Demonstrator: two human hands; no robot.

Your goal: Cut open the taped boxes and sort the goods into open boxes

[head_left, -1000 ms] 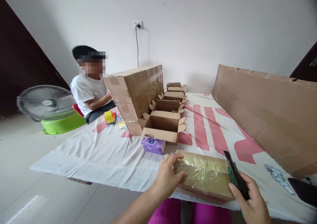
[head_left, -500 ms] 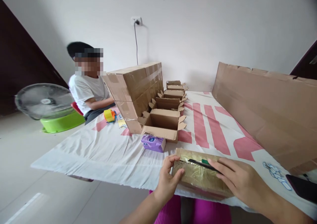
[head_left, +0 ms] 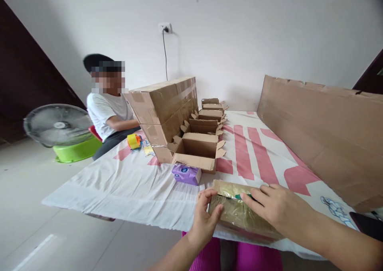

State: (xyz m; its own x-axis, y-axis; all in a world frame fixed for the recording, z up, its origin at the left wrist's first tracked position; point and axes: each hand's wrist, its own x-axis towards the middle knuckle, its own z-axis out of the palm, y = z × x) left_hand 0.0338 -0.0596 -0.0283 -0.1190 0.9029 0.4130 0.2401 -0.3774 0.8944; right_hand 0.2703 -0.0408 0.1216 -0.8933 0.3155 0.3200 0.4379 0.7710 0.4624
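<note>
A taped cardboard box [head_left: 239, 214] lies at the table's near edge, a narrow dark seam running along its top under clear tape. My left hand [head_left: 206, 213] grips the box's left end, fingers on the far side of the seam and thumb on the near side. Over the right half of the box, my right hand [head_left: 275, 207] is closed around a small green tool [head_left: 239, 196]. Only its green end shows at the seam; the fingers cover the rest, so its kind is unclear.
Beyond the box sit a purple tissue pack [head_left: 187, 174] and a row of open cardboard boxes [head_left: 199, 147]. Stacked closed boxes [head_left: 167, 107] stand behind. A large cardboard sheet [head_left: 317, 131] leans right, near a dark phone [head_left: 366, 225]. Left are a tape dispenser [head_left: 133, 141], a seated person and a fan [head_left: 58, 125].
My right hand has moved left along the seam, and the green tool's end has shifted left with it. The dark strip seen along the seam is now mostly covered. My left hand stays put.
</note>
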